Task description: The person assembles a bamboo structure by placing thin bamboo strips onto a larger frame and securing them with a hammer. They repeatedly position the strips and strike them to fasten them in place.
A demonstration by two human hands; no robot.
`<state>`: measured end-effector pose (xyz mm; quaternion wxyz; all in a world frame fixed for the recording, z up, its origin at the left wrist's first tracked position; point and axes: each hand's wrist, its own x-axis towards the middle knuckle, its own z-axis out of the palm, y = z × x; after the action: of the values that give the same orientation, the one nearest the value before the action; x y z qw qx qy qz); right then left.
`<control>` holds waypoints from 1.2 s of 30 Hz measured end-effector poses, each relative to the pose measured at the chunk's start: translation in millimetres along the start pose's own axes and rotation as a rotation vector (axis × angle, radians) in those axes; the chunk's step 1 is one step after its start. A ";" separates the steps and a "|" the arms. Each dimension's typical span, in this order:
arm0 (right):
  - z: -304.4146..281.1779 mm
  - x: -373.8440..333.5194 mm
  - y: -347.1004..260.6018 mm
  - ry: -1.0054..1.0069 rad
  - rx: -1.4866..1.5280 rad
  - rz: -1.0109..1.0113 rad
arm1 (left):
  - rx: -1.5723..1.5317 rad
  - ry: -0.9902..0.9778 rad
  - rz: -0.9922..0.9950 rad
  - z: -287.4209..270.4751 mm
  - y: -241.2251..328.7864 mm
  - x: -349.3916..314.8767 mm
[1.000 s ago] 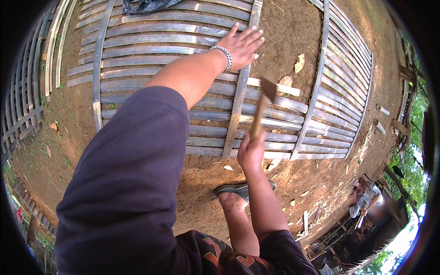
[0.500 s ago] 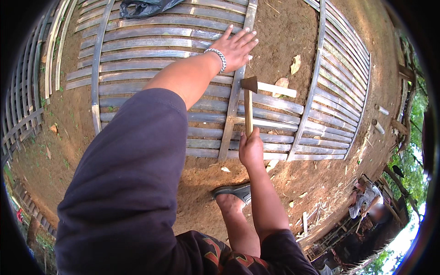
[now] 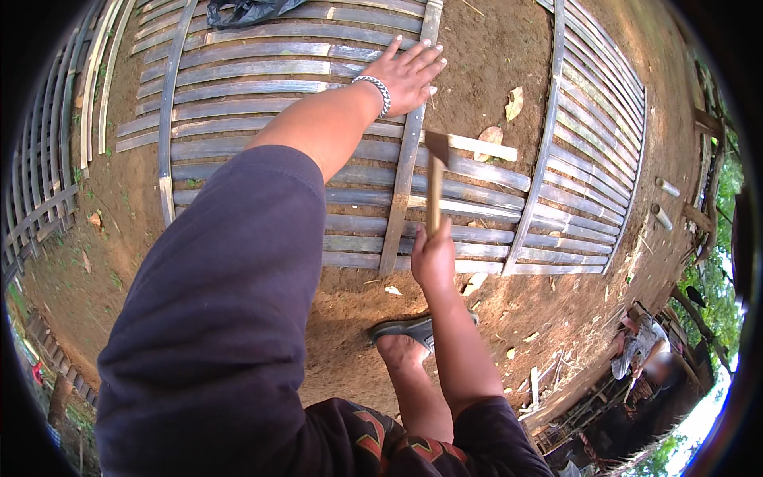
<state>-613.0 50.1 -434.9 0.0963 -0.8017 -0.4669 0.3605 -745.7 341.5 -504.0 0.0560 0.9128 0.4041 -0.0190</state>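
Observation:
My right hand (image 3: 434, 256) is wrapped round the wooden handle of a hatchet (image 3: 435, 191) with a dark, wedge-shaped head, slightly blurred. Its head is over the bamboo lattice (image 3: 469, 189), just right of a long cross strip (image 3: 395, 222). Farther up that strip, my left hand (image 3: 408, 78) rests flat with fingers spread, a braided bracelet at its wrist. A pale cut piece of bamboo (image 3: 489, 149) lies just right of the hatchet head. Whether the head touches the strip, I cannot tell.
Dry leaves (image 3: 514, 103) lie on the brown soil. A black plastic bag (image 3: 246, 11) is on the slats at the far left. Another lattice (image 3: 40, 159) stands left. My sandalled foot (image 3: 401, 338) is near the front edge. At the lower right a person (image 3: 640, 347) sits.
The hatchet head has shifted slightly right and its handle has tilted a little; it is now blurred. My left hand stays flat on the strip.

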 end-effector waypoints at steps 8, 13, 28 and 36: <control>-51.9 -46.1 74.6 0.080 -0.181 -0.109 | -0.038 -0.102 -0.028 -14.4 7.7 1.1; -86.3 -81.8 144.5 -0.013 -0.381 -0.301 | -0.084 -0.175 -0.115 -31.3 14.6 -2.5; -90.4 132.1 6.9 0.308 -0.731 -0.477 | -0.318 -0.148 -0.668 -78.0 -86.0 -443.5; -114.9 169.0 -25.2 -0.198 -0.919 -0.439 | -0.418 0.230 -1.049 -15.5 -42.1 -518.1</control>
<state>-502.0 223.0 -422.1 -0.2370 -0.6065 -0.7411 0.1636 -1125.5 -9.7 -450.9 0.1739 0.5561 0.8013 0.1356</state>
